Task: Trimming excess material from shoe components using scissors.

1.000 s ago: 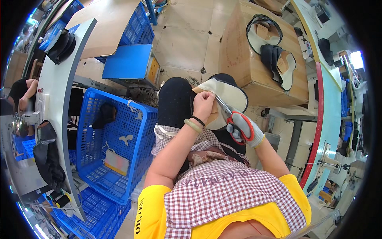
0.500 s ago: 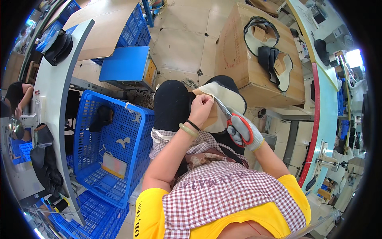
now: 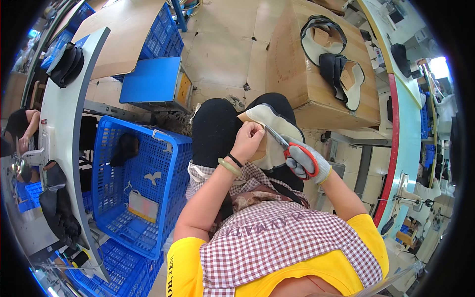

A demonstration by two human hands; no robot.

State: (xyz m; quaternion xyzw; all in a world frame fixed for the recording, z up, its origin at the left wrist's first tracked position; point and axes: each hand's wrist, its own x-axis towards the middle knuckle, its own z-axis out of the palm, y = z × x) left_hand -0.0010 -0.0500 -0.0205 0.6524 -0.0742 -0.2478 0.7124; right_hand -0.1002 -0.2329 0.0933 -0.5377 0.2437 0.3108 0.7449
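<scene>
Across my lap lies a shoe upper (image 3: 277, 119), black outside with a cream lining. My bare left hand (image 3: 247, 142) is closed at its near-left edge, thumb and finger pinched together by the scissor tips. My right hand (image 3: 300, 159), in a grey-white glove, grips the red-handled scissors (image 3: 278, 138). Their metal blades point up and left over the lining and reach the pinched edge. The fingertips of my left hand partly hide what lies between them, and I cannot make out whether the blades are fully closed.
On the left, a blue plastic crate (image 3: 170, 198) holds a dark piece and scraps. More black pieces (image 3: 67, 64) rest on the white table (image 3: 74, 114). Two shoe uppers (image 3: 341, 74) sit on a cardboard box (image 3: 287, 64). A co-worker's arm (image 3: 32, 126) shows far left.
The scissors and my gloved right hand have moved slightly right and down. My left hand has shifted slightly down and left, still pinched at the edge. The view has tilted a little.
</scene>
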